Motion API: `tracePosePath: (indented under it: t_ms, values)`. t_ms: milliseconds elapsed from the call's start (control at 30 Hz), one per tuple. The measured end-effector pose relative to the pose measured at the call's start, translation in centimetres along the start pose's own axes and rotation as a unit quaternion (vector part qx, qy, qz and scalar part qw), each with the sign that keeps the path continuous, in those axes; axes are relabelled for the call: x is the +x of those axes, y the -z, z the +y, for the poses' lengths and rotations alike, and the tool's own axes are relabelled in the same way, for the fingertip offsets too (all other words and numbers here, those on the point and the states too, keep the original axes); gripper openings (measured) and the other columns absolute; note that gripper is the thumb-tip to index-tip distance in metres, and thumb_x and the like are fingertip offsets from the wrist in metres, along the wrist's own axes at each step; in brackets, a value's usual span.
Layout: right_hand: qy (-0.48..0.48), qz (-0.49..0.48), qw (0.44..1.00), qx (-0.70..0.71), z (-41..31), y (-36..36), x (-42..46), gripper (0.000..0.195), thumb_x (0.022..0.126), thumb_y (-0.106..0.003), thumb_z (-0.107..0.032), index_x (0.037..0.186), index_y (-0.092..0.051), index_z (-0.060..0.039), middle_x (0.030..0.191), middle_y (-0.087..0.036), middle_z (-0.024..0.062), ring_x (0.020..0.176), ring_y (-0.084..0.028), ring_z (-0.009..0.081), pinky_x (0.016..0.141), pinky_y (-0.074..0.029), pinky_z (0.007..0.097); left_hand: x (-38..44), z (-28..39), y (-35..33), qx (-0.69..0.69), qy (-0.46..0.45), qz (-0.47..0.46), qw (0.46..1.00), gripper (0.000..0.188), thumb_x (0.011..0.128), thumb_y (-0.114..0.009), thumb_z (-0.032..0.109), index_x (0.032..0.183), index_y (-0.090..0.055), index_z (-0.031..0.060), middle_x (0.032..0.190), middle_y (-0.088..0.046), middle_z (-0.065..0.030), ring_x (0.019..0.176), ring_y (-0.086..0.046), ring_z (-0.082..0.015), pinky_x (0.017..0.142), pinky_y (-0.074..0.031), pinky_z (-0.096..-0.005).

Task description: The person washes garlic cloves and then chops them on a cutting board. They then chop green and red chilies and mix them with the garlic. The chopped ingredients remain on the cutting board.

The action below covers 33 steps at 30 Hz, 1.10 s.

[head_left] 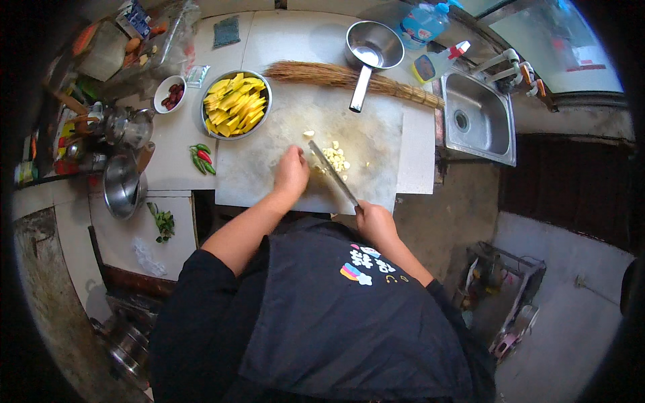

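Note:
My right hand (376,221) grips the handle of a kitchen knife (334,174), its blade pointing away and to the left over a large pale cutting board (252,176). Chopped garlic (336,155) lies against the blade's right side, and a whole peeled clove (309,134) sits just beyond the tip. To the left of the blade is my left hand (292,171), its fingers curled; whether it holds something small cannot be seen. A metal bowl of sliced yellow squash (235,105) stands at the board's far left corner. Red and green chillies (203,157) lie left of the board.
Behind the board lie a straw whisk broom (312,71) and a steel saucepan (375,45). A spray bottle (438,63) stands near the steel sink (478,113) at right. On the left are a small white bowl (170,94), a metal basin (121,186) and leafy greens (164,221).

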State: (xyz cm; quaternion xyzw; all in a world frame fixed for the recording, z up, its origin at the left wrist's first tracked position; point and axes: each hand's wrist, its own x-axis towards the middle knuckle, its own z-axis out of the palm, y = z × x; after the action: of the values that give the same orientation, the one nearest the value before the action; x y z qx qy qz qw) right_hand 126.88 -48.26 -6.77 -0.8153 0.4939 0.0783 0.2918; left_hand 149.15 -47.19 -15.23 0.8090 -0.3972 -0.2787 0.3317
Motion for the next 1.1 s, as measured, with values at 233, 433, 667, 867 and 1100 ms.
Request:
tracePosePath:
  t_ms: [233, 433, 667, 867, 1100]
  values:
    - [-0.031, -0.006, 0.999, 0.011, -1.1, 0.7, -0.1, 0.017, 0.084, -0.051, -0.017, 0.088, -0.062, -0.0045, 0.075, -0.062, 0.0239, 0.071, -0.060, 0.0408, 0.066, -0.048, 0.0495, 5.6, -0.9, 1.1, -0.003, -0.114, 0.003, 0.993, 0.020, 0.075, -0.064, 0.001, 0.094, -0.059, 0.0030, 0.091, -0.059, -0.0124, 0.077, -0.060, -0.0245, 0.069, -0.049, -0.0339]
    - [-0.038, -0.013, 0.999, 0.003, -0.4, 0.4, 0.1, 0.018, 0.084, -0.051, -0.018, 0.086, -0.061, -0.0041, 0.074, -0.062, 0.0235, 0.072, -0.060, 0.0411, 0.066, -0.047, 0.0499, 7.1, -1.4, 0.8, -0.039, -0.165, -0.053, 0.984, 0.013, 0.072, -0.066, 0.004, 0.086, -0.066, 0.0039, 0.089, -0.059, -0.0133, 0.086, -0.058, -0.0303, 0.076, -0.048, -0.0387]
    - [-0.053, 0.020, 0.998, 0.024, 0.5, -0.9, -0.2, 0.019, 0.084, -0.051, -0.019, 0.084, -0.061, -0.0034, 0.074, -0.062, 0.0236, 0.072, -0.060, 0.0413, 0.066, -0.047, 0.0504, 2.9, -2.2, 0.5, 0.051, -0.186, -0.034, 0.981, 0.009, 0.073, -0.065, 0.007, 0.083, -0.066, 0.0041, 0.086, -0.060, -0.0142, 0.083, -0.057, -0.0321, 0.074, -0.047, -0.0404]
    - [-0.053, 0.007, 0.998, 0.019, 0.0, 0.1, 0.0, 0.019, 0.084, -0.052, -0.019, 0.087, -0.062, -0.0041, 0.074, -0.062, 0.0232, 0.071, -0.060, 0.0411, 0.066, -0.047, 0.0504, -1.0, -2.0, -0.7, 0.009, -0.198, -0.009, 0.980, 0.008, 0.075, -0.062, 0.005, 0.083, -0.061, 0.0022, 0.086, -0.060, -0.0151, 0.082, -0.057, -0.0338, 0.073, -0.047, -0.0405]
    - [-0.017, 0.019, 0.999, 0.027, -0.9, -0.2, 0.2, 0.019, 0.084, -0.052, -0.018, 0.089, -0.062, -0.0034, 0.074, -0.062, 0.0240, 0.071, -0.060, 0.0416, 0.066, -0.047, 0.0504, -0.8, -1.8, -1.3, 0.011, -0.230, 0.023, 0.973, 0.010, 0.074, -0.060, 0.003, 0.084, -0.060, 0.0019, 0.086, -0.059, -0.0156, 0.083, -0.056, -0.0357, 0.073, -0.046, -0.0411]
